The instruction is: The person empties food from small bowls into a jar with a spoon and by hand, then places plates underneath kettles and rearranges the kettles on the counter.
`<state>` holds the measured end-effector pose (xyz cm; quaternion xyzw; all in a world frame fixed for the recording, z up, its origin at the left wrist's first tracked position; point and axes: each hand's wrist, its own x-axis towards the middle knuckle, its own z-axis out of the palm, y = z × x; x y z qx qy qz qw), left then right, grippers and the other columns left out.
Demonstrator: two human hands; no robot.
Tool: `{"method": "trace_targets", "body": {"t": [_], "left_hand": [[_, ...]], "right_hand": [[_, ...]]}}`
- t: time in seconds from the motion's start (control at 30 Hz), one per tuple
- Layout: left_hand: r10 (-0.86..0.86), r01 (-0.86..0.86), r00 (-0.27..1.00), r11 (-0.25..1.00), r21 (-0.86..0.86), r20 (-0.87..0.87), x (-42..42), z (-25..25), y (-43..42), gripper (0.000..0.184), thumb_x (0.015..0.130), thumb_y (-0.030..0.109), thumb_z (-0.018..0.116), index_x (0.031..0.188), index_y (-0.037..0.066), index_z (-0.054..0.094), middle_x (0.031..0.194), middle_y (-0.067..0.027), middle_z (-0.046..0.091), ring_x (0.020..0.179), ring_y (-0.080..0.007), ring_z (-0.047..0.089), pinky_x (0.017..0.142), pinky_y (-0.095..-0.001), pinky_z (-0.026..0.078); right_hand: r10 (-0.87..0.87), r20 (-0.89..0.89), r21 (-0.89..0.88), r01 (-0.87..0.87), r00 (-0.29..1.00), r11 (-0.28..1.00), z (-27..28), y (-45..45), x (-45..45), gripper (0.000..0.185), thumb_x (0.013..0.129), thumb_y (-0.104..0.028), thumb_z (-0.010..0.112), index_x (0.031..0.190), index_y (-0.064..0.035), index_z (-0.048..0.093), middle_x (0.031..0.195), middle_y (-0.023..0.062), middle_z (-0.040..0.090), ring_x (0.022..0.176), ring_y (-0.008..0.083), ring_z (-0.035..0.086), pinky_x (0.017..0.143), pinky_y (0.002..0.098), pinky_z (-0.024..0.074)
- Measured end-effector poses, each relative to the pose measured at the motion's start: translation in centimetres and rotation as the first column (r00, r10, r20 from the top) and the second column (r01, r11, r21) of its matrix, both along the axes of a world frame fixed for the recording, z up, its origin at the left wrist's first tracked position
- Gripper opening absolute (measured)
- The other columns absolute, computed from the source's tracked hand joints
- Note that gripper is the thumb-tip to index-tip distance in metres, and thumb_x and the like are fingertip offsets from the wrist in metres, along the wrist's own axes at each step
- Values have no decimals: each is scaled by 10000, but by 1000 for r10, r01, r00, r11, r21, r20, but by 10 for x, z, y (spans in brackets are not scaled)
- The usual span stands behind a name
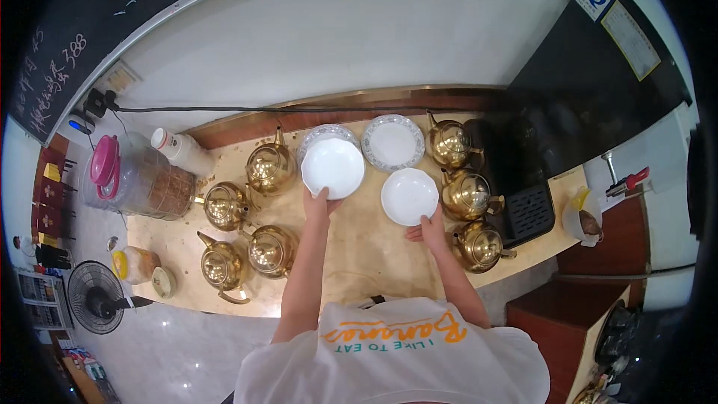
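Observation:
My left hand (320,203) grips a plain white dish (333,168) by its near edge, thumb on the rim. That dish overlaps a plate with a patterned rim (327,132) behind it. My right hand (428,232) holds a second white dish (409,196) at its lower right edge. Just beyond it another pattern-rimmed plate (393,143) lies on the wooden table (366,254). Close to my right hand is a golden teapot (479,246). How far each held dish is above the table I cannot tell.
Several golden teapots stand left, one being the nearest teapot (223,263), and more stand right. A large pink-lidded jar (142,176), a white bottle (182,151) and a yellow-lidded jar (136,265) are at left. A black dispenser (527,213) with a drip tray is right. A cable (269,110) runs along the wall.

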<state>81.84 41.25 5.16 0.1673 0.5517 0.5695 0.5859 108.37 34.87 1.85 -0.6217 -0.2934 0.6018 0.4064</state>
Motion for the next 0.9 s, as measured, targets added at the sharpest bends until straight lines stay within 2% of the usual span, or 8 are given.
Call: {"method": "trace_targets", "body": {"t": [0.03, 0.13, 0.23, 0.43, 0.63, 0.73, 0.83, 0.9], "left_hand": [[-48, 48, 998, 999, -10, 29, -5, -10, -11, 554, 850, -1, 428, 1342, 120, 206, 1222, -201, 422, 947, -349, 585, 729, -415, 564], [-34, 41, 992, 997, -61, 125, -6, -16, -43, 565, 852, 2, 425, 1351, 124, 189, 1219, -205, 421, 936, -353, 589, 718, -408, 569], [-49, 50, 999, 987, -151, 9, -8, -13, -67, 565, 852, 3, 424, 1350, 123, 186, 1217, -211, 421, 931, -363, 589, 708, -408, 573], [-46, 55, 997, 989, -141, 70, -11, -9, -86, 567, 855, 10, 422, 1349, 131, 172, 1237, -210, 399, 949, -375, 580, 707, -415, 575], [-45, 49, 999, 986, -161, 31, -10, -27, -89, 550, 865, 30, 404, 1341, 133, 148, 1220, -227, 410, 878, -363, 611, 659, -395, 583], [-192, 175, 980, 955, -242, -49, -13, -4, -89, 485, 879, 70, 394, 1306, 99, 165, 1057, -241, 527, 719, -330, 644, 572, -370, 583], [-275, 250, 959, 932, -262, -63, -24, -26, -88, 422, 889, 103, 388, 1263, 70, 196, 850, -220, 596, 568, -295, 636, 487, -352, 568], [-263, 223, 956, 941, -255, -134, -22, -20, -90, 399, 895, 135, 402, 1245, 40, 236, 792, -212, 612, 578, -289, 641, 485, -349, 565]], "right_hand": [[2, -3, -8, -2, 1000, 1000, -4, 1, 1, 583, 872, -23, 299, 1343, -224, 20, 736, 197, 567, 472, 252, 589, 410, 336, 529], [-10, 24, -43, 11, 1000, 999, -1, 1, -1, 585, 873, -28, 304, 1346, -231, 24, 717, 185, 565, 465, 239, 583, 405, 326, 522], [-9, 35, -24, 10, 999, 1000, 2, -1, -2, 587, 878, -35, 305, 1350, -238, 20, 713, 178, 566, 464, 233, 583, 406, 323, 520], [-19, 20, 18, 18, 1000, 1000, -4, -1, -2, 558, 890, -47, 292, 1348, -210, 17, 683, 179, 572, 474, 229, 591, 390, 306, 509], [2, 215, 42, -11, 977, 999, 13, -2, -3, 610, 846, 4, 359, 1367, -141, 77, 741, 147, 556, 436, 163, 526, 352, 287, 454], [-31, 342, 45, 17, 939, 999, 23, -3, -8, 613, 819, 26, 378, 1363, -112, 132, 769, 130, 547, 421, 133, 480, 337, 275, 403], [-106, 313, 216, 37, 944, 976, -24, 1, 6, 628, 805, 43, 385, 1364, -117, 146, 794, 120, 546, 440, 124, 478, 345, 254, 376], [-119, 184, 286, 62, 976, 956, -25, -3, 8, 625, 806, 41, 389, 1364, -121, 159, 760, 105, 540, 443, 115, 467, 354, 240, 359]]}}
